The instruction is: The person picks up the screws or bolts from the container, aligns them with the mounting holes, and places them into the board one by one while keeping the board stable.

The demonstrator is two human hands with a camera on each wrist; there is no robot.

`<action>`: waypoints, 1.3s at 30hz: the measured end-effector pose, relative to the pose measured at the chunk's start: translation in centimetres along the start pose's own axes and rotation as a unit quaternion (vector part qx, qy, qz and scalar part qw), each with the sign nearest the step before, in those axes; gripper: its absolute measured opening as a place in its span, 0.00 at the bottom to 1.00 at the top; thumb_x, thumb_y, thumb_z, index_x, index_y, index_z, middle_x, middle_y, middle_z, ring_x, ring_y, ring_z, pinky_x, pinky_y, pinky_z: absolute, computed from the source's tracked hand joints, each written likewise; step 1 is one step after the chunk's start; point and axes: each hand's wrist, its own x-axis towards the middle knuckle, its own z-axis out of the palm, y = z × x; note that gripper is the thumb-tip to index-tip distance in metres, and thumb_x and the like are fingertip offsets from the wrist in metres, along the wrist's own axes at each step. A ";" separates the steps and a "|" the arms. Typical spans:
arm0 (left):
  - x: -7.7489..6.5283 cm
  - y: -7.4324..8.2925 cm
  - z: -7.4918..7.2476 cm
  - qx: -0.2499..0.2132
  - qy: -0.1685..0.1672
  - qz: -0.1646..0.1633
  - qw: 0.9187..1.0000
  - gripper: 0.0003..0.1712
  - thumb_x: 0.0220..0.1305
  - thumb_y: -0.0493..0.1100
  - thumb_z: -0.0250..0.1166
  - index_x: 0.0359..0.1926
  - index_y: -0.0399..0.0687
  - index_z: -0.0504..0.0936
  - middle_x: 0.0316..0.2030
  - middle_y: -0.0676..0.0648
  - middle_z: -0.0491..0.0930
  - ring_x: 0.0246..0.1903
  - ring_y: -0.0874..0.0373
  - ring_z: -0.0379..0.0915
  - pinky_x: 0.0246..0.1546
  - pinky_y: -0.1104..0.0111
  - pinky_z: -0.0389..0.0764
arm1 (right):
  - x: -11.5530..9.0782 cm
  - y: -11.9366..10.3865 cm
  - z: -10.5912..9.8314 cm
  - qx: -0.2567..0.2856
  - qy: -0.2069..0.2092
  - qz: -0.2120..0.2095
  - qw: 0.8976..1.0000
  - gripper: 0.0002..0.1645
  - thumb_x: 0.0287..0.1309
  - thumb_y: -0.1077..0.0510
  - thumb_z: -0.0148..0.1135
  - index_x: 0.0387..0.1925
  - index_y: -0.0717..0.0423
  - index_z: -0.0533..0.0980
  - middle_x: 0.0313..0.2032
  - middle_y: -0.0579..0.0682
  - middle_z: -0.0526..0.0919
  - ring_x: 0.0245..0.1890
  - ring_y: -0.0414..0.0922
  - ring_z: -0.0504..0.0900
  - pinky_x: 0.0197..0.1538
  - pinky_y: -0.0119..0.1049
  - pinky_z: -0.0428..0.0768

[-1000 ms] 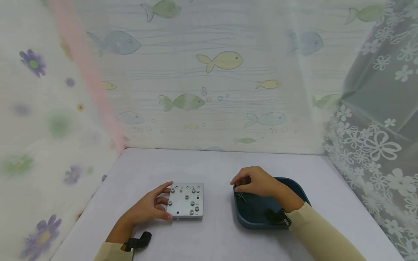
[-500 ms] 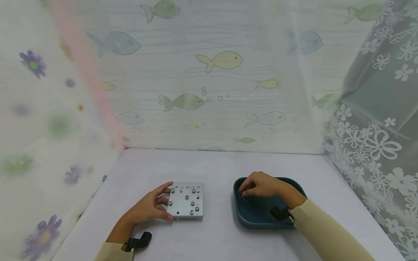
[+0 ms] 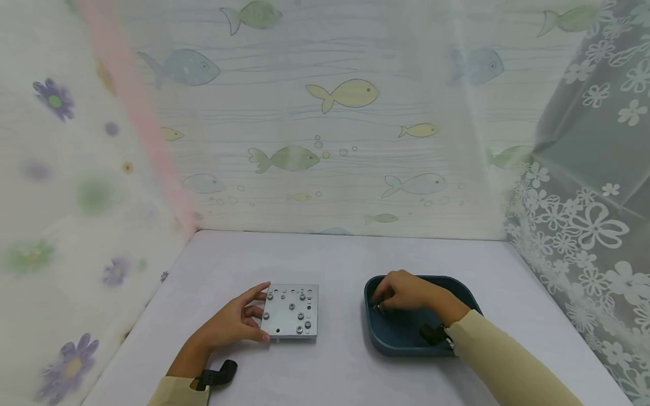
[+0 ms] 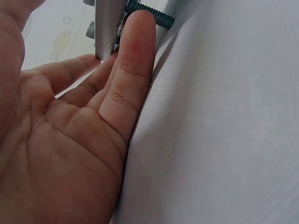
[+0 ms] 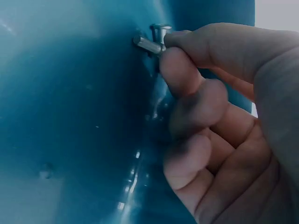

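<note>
My left hand (image 3: 231, 324) holds a square silver metal plate (image 3: 284, 321) by its left side, with the index fingertip at the far corner and the thumb at the near one. Several screws (image 3: 291, 307) stand in holes in the plate. A threaded screw end (image 4: 161, 18) juts from the plate's underside in the left wrist view. My right hand (image 3: 406, 290) reaches into a dark blue tray (image 3: 372, 338). Thumb and index finger pinch a small silver screw (image 5: 161, 31) there. Another short metal piece (image 5: 148, 45) lies against it, partly hidden by the fingertips.
A white cloth covers the table (image 3: 337, 366). The tray's raised walls surround the right hand. Curtains with fish (image 3: 350, 93) and flower prints hang at the back and sides. A black wrist camera (image 3: 218, 374) is strapped on the left wrist.
My right hand has moved from above the tray's far left rim down into the tray, and its fingers have closed around a screw. The left hand and the plate have stayed put.
</note>
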 end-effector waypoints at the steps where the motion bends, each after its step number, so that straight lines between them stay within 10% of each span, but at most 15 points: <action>1: 0.0 0.0 0.0 -0.001 0.000 0.001 1.000 0.70 0.43 0.35 0.85 0.83 0.53 0.52 0.73 0.35 0.62 0.50 0.47 0.81 0.44 0.65 0.87 | 0.1 0.1 0.1 -0.003 0.002 0.001 1.000 0.12 0.61 0.61 0.70 0.45 0.46 0.89 0.28 0.37 0.87 0.28 0.36 0.82 0.33 0.31 0.81; 39: -0.1 0.0 0.1 -0.006 0.001 0.007 1.000 0.71 0.43 0.35 0.85 0.83 0.52 0.51 0.73 0.35 0.62 0.51 0.46 0.81 0.45 0.65 0.88 | -0.4 -1.0 0.0 -0.071 0.034 0.006 0.997 0.05 0.59 0.57 0.69 0.35 0.42 0.81 0.21 0.39 0.78 0.23 0.37 0.76 0.28 0.32 0.76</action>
